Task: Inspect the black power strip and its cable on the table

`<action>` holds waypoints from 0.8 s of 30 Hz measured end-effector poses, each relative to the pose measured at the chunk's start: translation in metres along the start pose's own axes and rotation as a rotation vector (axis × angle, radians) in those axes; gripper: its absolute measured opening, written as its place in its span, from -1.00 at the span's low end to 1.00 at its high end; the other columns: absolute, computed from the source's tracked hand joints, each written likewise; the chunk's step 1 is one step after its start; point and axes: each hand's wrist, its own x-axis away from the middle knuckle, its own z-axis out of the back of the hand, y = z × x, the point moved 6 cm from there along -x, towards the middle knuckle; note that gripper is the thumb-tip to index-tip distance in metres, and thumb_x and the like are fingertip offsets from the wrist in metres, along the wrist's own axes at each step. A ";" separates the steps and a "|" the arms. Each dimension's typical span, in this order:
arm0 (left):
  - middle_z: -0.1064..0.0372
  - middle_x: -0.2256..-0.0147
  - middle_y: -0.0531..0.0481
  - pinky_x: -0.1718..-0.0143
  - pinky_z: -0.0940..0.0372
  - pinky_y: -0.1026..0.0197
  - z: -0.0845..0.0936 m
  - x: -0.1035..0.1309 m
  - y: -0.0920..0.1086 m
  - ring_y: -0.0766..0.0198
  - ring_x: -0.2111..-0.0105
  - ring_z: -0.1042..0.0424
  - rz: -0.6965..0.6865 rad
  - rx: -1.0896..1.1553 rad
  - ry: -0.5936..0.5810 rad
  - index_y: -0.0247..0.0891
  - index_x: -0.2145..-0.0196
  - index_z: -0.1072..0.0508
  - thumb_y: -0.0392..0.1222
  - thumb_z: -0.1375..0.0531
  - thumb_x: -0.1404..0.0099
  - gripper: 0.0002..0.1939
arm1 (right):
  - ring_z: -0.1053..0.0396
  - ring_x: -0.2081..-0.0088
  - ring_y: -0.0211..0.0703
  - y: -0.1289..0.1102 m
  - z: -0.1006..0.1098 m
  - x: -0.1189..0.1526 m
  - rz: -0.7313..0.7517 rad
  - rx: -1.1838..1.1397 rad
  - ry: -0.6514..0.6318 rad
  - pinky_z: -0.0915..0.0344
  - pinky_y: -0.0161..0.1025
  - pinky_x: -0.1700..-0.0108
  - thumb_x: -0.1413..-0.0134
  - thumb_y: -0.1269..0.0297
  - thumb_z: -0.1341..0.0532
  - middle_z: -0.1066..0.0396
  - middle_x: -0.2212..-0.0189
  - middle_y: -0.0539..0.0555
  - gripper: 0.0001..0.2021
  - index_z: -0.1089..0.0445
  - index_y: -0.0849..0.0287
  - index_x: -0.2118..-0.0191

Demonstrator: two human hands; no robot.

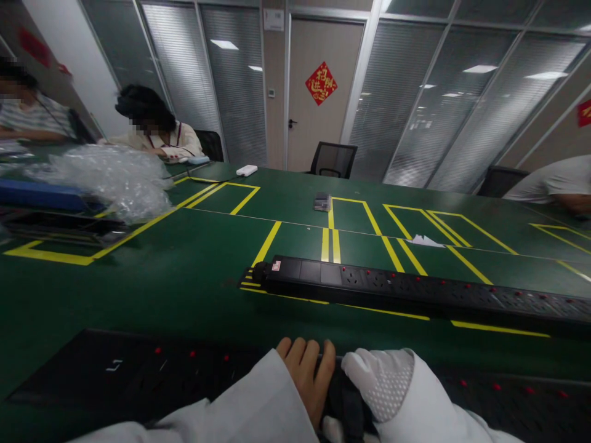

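A long black power strip (124, 369) with red dots crosses the near side of the green table. My bare left hand (307, 369) lies over its middle, the fingers bent over the far edge. Right beside it, my right hand (378, 375), in a white glove, is closed against a dark object (346, 406) between the two hands; its shape is unclear. My sleeves and hands hide part of the near strip. Farther back lies a second black power strip (392, 286) with a row of sockets, its left end within yellow tape marks.
Clear plastic wrap (115, 178), a blue item (41, 195) and a dark tray-like object (64, 227) are at the left. A small grey item (322, 202), a white device (247, 170) and white paper (425, 240) lie farther back. People sit at left and right.
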 end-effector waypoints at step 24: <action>-0.34 0.34 -0.05 0.37 -0.16 0.12 0.006 -0.002 -0.001 0.16 0.39 -0.32 -0.045 0.016 -0.127 -0.27 0.08 -0.34 -0.33 -0.02 -0.31 -0.76 | -0.18 0.71 -0.18 0.003 0.001 0.003 -0.019 -0.039 -0.007 0.36 -0.18 0.50 0.03 0.40 -0.03 -0.19 0.68 -0.13 -0.89 -0.16 0.05 0.49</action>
